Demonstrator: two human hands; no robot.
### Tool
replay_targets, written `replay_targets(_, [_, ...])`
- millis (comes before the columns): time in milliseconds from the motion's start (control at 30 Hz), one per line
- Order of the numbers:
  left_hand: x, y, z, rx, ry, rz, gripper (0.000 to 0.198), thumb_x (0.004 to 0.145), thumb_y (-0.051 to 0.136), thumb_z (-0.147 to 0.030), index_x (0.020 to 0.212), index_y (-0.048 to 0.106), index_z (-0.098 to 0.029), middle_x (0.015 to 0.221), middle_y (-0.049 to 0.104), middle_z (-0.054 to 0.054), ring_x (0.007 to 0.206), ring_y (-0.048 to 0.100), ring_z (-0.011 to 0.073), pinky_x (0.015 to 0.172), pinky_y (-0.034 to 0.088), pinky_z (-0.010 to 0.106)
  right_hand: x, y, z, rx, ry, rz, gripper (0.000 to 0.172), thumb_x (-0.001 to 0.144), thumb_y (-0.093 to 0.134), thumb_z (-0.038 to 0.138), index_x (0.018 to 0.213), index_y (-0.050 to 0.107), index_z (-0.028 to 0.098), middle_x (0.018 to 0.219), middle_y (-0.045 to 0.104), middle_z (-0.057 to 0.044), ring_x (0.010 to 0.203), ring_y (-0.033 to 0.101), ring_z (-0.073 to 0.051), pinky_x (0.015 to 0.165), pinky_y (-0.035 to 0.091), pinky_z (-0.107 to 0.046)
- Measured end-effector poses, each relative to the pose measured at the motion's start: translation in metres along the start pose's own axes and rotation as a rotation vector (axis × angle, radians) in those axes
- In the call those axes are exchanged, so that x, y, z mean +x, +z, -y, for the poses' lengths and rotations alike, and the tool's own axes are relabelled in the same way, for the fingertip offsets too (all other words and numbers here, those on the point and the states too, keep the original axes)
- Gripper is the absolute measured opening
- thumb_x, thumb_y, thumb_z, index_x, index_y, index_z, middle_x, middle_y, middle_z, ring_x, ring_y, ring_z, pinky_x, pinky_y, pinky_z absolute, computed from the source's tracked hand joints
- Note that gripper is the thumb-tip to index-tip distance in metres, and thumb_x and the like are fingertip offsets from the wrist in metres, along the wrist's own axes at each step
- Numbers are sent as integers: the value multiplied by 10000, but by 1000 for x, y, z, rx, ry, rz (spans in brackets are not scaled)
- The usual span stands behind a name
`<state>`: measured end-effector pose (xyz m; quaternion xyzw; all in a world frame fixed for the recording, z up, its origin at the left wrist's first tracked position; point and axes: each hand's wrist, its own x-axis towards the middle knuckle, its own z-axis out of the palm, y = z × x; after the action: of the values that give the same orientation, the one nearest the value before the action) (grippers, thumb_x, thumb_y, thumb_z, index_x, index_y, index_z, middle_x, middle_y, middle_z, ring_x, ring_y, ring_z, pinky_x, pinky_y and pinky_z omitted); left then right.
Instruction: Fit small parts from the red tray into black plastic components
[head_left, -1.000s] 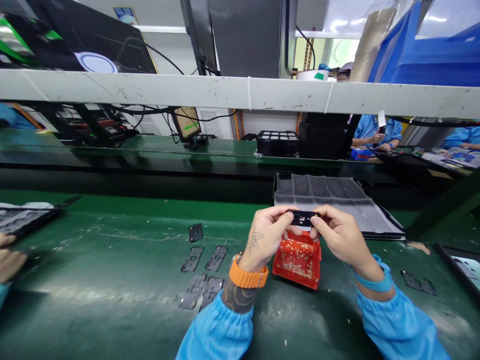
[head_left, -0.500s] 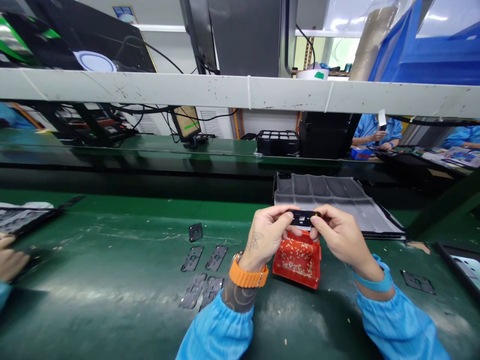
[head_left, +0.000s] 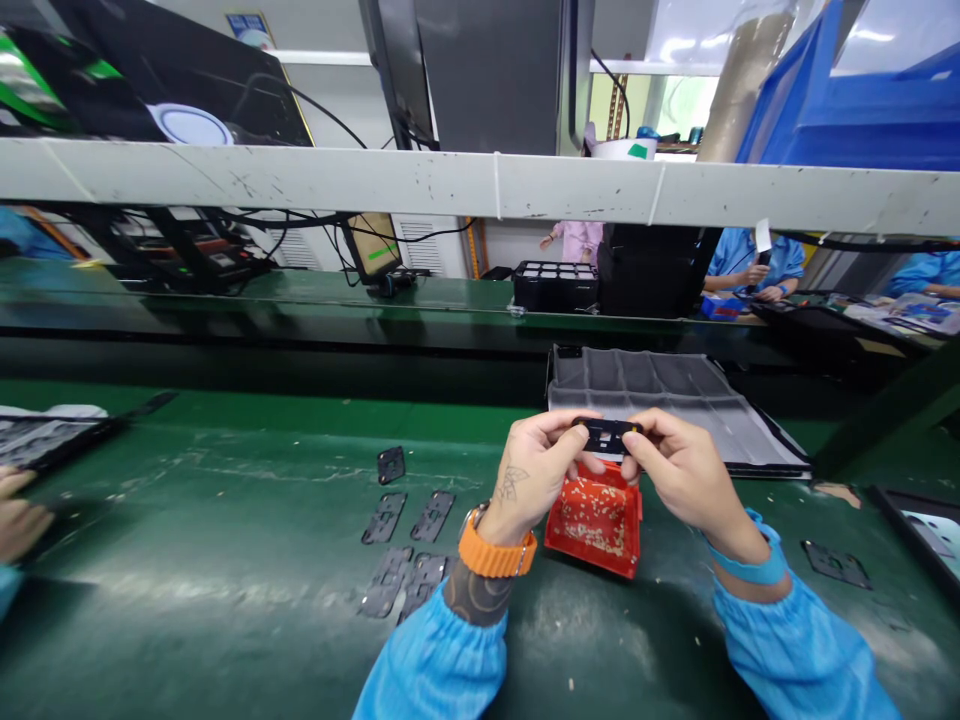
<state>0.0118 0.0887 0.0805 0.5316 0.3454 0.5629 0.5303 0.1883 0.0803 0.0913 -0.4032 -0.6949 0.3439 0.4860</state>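
Observation:
A small black plastic plate with cutouts (head_left: 604, 436) is held up level between my two hands. My left hand (head_left: 534, 470) pinches its left end between thumb and fingers. At the other end, my right hand (head_left: 677, 468) grips it the same way. Below the plate sits a red bin (head_left: 596, 520) holding many tiny pale pieces; my fingers hide part of its back rim. Several similar black plates (head_left: 385, 517) lie on the green table to the left of my left forearm, which partly covers one of them.
A tray with a grey, sectioned surface (head_left: 660, 385) lies behind my hands. One more black plate (head_left: 836, 565) rests beyond my right wrist. A co-worker's hand (head_left: 22, 520) is at the left edge, near another tray (head_left: 52, 435). A white shelf beam (head_left: 450, 185) crosses overhead.
My hands and the black plate stay almost still. In the background, a person in pink has come into view beneath the shelf. The co-worker's hand at left has shifted slightly.

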Motion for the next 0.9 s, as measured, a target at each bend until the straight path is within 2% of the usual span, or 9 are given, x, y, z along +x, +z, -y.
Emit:
replay_targets(133, [0, 1, -3, -11, -4, -18, 305, 806, 674, -291, 1029, 750, -97, 720, 736, 78, 546, 693, 152, 443, 413, 169, 1, 1, 0, -2, 11, 4, 249, 934, 593, 398, 837, 603, 168, 588, 657, -23, 532, 634, -161, 528, 526, -249])
replay_targets(300, [0, 0, -1, 30, 10, -13, 284, 850, 634, -295, 1029, 761, -114, 676, 725, 67, 555, 703, 164, 444, 414, 174, 1, 1, 1, -1, 34, 0, 281, 922, 610, 437, 834, 612, 170, 582, 656, -28, 520, 631, -167, 506, 524, -255])
replay_targets(500, [0, -1, 3, 60, 26, -32, 278, 824, 614, -217, 1036, 767, -122, 607, 709, 49, 515, 662, 144, 460, 414, 187, 0, 2, 0, -12, 29, -7, 303, 924, 611, 464, 839, 613, 174, 588, 657, -31, 519, 630, -170, 496, 515, -254])
replay_targets(767, [-1, 0, -4, 3, 10, 12, 279, 819, 661, -273, 1020, 757, -106, 718, 740, 77, 567, 702, 165, 458, 435, 181, 1, 1, 0, -1, 29, -3, 301, 926, 610, 461, 840, 611, 173, 581, 651, -28, 514, 624, -165, 492, 507, -247])
replay_targets(900, [-1, 1, -4, 8, 27, -9, 283, 844, 655, -322, 997, 760, -109, 682, 726, 66, 541, 692, 156, 449, 432, 179, 1, 1, 0, -4, 39, 1, 316, 922, 613, 478, 841, 608, 173, 583, 650, -28, 520, 628, -170, 499, 513, -253])
